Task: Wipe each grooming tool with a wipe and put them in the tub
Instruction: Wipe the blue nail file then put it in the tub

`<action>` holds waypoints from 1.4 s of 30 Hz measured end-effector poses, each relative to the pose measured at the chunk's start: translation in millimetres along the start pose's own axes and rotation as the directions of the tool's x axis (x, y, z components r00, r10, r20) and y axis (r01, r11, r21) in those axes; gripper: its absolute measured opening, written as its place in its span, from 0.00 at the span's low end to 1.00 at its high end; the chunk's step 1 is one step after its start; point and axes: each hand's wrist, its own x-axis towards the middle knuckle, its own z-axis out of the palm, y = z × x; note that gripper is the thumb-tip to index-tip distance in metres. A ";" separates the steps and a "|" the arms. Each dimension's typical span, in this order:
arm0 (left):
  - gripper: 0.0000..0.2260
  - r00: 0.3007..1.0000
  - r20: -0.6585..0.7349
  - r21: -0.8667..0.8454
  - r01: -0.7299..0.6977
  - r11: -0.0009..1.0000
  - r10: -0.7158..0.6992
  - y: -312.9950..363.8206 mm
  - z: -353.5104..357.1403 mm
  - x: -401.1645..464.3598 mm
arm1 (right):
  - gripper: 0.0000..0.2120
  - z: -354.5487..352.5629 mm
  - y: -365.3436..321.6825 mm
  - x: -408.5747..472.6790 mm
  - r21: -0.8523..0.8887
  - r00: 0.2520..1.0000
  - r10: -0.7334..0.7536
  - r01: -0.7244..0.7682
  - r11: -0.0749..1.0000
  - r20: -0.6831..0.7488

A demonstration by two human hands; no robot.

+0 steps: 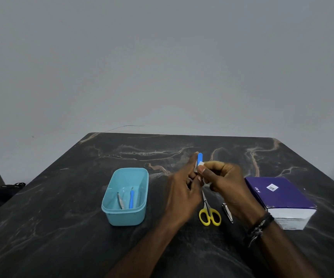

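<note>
Left hand [184, 185] grips a blue file [200, 157] upright above the table [61, 227]; right hand [222, 179] pinches a white wipe [200, 165] around the file's lower part; tub [110, 211] stands left of the hands, holding tweezers [120, 201] and a blue-handled tool [131, 199]; scissors [209, 213] and clipper [227, 212] lie beneath the hands; purple box [278, 195] at right.

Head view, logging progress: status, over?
Left hand holds blue file; right hand pinches wipe round it. Tub holds two tools. Scissors, clipper wait. Nothing blocking.
</note>
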 end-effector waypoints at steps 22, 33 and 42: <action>0.38 0.994 0.105 0.056 -0.002 0.998 -0.004 9.1 -2.0 -3.3 | 0.06 -9.0 6.1 6.9 0.076 0.986 0.140 -0.133 0.988 -0.090; 0.41 0.988 0.157 -0.008 0.017 1.000 -0.016 14.3 -9.8 0.6 | 0.07 -10.4 8.4 9.2 0.130 0.971 0.236 -0.230 0.964 -0.032; 0.38 0.993 0.114 -0.060 0.045 0.997 -0.038 15.8 -14.0 2.9 | 0.06 -9.1 6.4 8.1 0.057 0.936 0.335 -0.342 0.938 0.104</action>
